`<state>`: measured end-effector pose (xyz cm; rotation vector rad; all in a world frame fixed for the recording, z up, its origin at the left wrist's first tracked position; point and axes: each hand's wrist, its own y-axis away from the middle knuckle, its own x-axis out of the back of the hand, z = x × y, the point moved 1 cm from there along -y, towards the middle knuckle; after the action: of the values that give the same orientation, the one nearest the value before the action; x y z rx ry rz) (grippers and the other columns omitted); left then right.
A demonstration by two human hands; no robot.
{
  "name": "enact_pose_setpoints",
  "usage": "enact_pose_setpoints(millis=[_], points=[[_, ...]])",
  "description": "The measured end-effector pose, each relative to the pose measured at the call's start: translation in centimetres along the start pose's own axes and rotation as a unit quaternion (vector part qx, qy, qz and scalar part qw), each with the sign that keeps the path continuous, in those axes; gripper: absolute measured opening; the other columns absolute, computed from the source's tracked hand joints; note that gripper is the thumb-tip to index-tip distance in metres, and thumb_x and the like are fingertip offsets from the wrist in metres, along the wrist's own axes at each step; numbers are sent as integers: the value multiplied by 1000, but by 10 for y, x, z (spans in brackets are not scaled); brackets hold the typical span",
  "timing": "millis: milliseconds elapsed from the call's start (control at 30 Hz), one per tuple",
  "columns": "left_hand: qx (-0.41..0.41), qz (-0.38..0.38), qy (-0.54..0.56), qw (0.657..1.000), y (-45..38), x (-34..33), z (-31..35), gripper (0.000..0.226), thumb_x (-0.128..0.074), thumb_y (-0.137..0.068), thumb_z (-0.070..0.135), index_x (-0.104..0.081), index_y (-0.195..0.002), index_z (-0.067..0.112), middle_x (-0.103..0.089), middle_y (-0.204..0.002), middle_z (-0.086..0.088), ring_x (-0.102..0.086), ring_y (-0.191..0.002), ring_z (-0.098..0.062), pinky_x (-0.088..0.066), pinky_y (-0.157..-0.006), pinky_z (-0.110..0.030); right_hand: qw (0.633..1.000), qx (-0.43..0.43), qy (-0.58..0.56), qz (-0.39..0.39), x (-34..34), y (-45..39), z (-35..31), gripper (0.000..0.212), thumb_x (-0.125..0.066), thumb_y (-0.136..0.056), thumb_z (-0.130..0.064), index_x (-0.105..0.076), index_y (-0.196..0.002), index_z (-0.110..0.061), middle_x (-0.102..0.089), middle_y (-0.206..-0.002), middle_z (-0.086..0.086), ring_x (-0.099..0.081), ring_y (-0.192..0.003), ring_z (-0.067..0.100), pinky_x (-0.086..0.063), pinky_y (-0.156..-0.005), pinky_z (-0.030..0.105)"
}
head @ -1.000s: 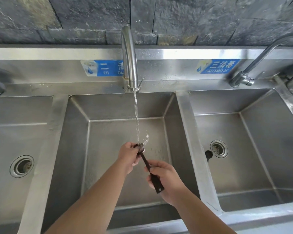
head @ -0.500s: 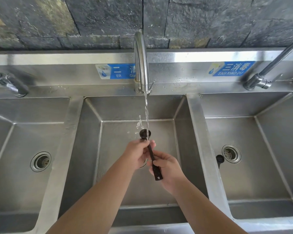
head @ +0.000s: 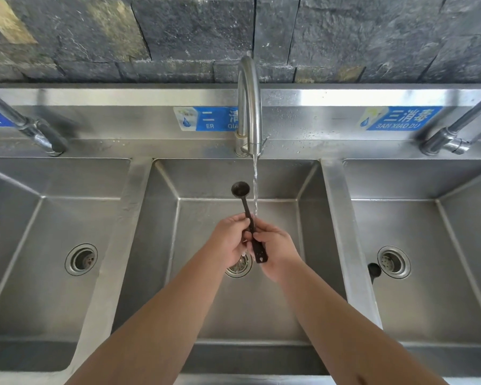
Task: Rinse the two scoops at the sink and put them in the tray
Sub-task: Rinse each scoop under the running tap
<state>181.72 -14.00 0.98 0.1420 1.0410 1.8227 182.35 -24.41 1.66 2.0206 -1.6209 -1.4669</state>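
Note:
A dark long-handled scoop (head: pixel 246 211) is held upright over the middle sink basin (head: pixel 214 301), its round bowl at the top, just left of the falling water stream (head: pixel 255 190). My left hand (head: pixel 229 241) grips the handle from the left and my right hand (head: pixel 275 250) holds its lower end. The water runs from the middle faucet (head: pixel 249 101) down onto my fingers and the handle. A second dark scoop (head: pixel 374 270) lies in the right basin beside the drain. No tray is in view.
Three steel basins stand side by side, each with a drain: left (head: pixel 81 259), middle (head: pixel 239 266), right (head: pixel 394 262). Faucets stand at the left (head: pixel 36 132) and the right (head: pixel 450 137). Blue labels are stuck on the backsplash under a dark stone wall.
The scoop has risen and tilted upright, its bowl leaving the stream to the left. My left hand slid from the bowl down to the handle. The camera view shifted left.

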Motion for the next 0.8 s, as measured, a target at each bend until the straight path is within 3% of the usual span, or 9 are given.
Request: enact_pose_setpoints(millis=[100, 233, 333, 467, 567, 633, 700, 800], points=[[1, 0, 22, 1000, -3, -1, 5, 25, -44, -98, 4, -67, -93, 12, -55, -48, 4, -43, -41, -5, -35, -36, -19, 1000, -3, -1, 8, -7, -11, -7, 43, -36, -89, 16, -70, -110, -1, -67, -70, 13, -65, -57, 16, -52, -46, 23], [-26, -3, 26, 999, -8, -2, 14, 40, -42, -98, 5, -74, -80, 22, -57, -55, 5, -43, -45, -4, -34, -39, -17, 1000, 5, -9, -10, -20, -21, -14, 50, -34, -89, 15, -78, -87, -8, -65, -70, 12, -63, -53, 15, -51, -45, 22], [-36, 3, 29, 999, -10, -3, 22, 34, -43, -99, 7, -72, -92, 22, -58, -63, 3, -43, -51, -5, -34, -40, -16, 1000, 8, -7, -11, -29, -25, -18, 45, -33, -90, 13, -73, -94, -8, -63, -78, 12, -61, -56, 15, -49, -46, 22], [-50, 8, 51, 997, -13, -8, 27, 29, -43, -100, 8, -70, -103, 20, -60, -74, 0, -53, -56, -5, -39, -42, -14, 1000, 7, -4, -3, -37, -30, -22, 46, -36, -90, 7, -77, -85, -15, -59, -76, 8, -52, -61, 14, -44, -47, 19], [-77, 0, 54, 996, -12, -13, 25, 34, -42, -100, 8, -72, -95, 21, -65, -77, 1, -56, -56, -4, -39, -53, -16, 1000, 15, 6, -11, -39, -30, -26, 55, -34, -87, 7, -80, -73, -20, -55, -74, 7, -49, -58, 13, -42, -45, 16], [-88, -6, 57, 995, -11, -14, 21, 39, -42, -100, 8, -75, -86, 23, -65, -70, 3, -54, -50, -1, -38, -48, -12, 1000, 11, -6, -17, -35, -28, -26, 54, -33, -87, 7, -79, -81, -19, -59, -77, 7, -50, -63, 15, -44, -46, 17], [-87, -6, 51, 995, -9, -13, 16, 35, -44, -99, 8, -74, -90, 23, -65, -62, 8, -53, -47, 1, -38, -41, -10, 1000, 3, -17, -20, -29, -23, -23, 47, -33, -90, 6, -74, -98, -15, -63, -81, 6, -54, -68, 14, -46, -49, 18], [-90, 0, -14, 996, -3, -10, 2, 26, -52, -96, 12, -74, -89, 23, -59, -59, 2, -51, -46, -6, -37, -38, -16, 999, -3, -13, -33, -15, -8, -14, 44, -32, -94, 4, -60, -124, -9, -63, -80, 2, -56, -67, 11, -45, -49, 17]])
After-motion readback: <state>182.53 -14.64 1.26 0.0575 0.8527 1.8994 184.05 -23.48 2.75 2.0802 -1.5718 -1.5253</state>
